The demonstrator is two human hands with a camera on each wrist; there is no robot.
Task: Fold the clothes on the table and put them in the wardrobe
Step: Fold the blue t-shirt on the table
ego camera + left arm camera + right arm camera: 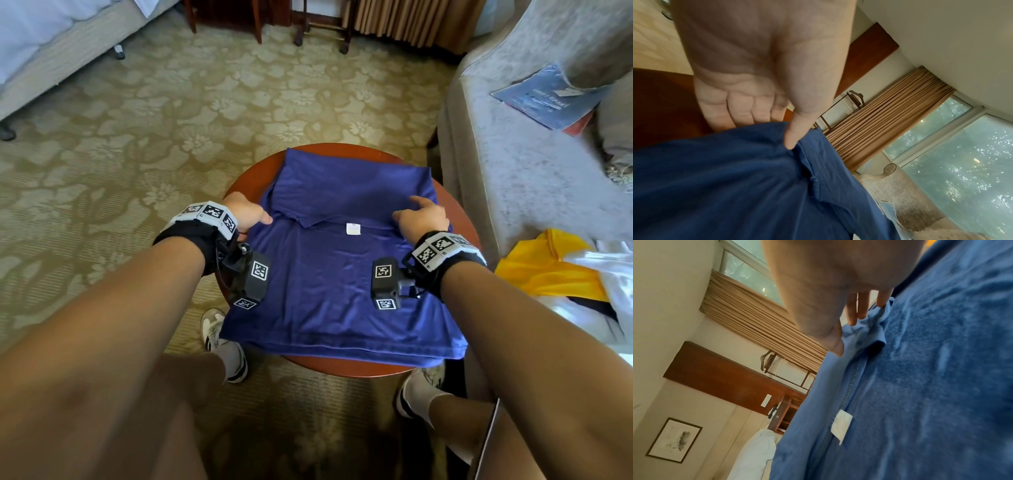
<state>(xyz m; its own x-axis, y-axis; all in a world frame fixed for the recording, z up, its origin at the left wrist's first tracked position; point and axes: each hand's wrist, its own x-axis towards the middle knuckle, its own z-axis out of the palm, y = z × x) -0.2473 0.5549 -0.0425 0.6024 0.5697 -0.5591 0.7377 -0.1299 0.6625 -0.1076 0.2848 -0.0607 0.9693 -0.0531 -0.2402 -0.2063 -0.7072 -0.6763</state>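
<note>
- On the round wooden table [459,219] lies the blue shirt [329,274], spread flat, its far part folded back toward the person, so the fold's edge crosses the cloth just beyond a small white label [353,228].
- The left hand [245,212] is at the shirt's left edge: the head view shows only its back, but the left wrist view shows the fingers [740,112] tucked under the cloth with the thumb pressed on top, pinching the edge.
- The right hand [423,214] sits at the right end of the fold line. The right wrist view shows its fingers [863,308] spread narrowly with their tips against bunched cloth and the thumb touching the fabric; whether they truly grip it I cannot tell.
- Only the right wrist view shows a stitched seam running beside the label; only the head view shows the whole outline.
- The shirt's near hem hangs just over the table's near rim, and its right side reaches close to the right rim; bare wood shows at the left and far right.
- A grey sofa [534,164] stands just beside the table on the right, bearing a yellow garment [548,270] and white cloth; patterned carpet [171,120] lies open to the left and beyond.
- The shirt's long axis runs from the person toward the far rim.
</note>
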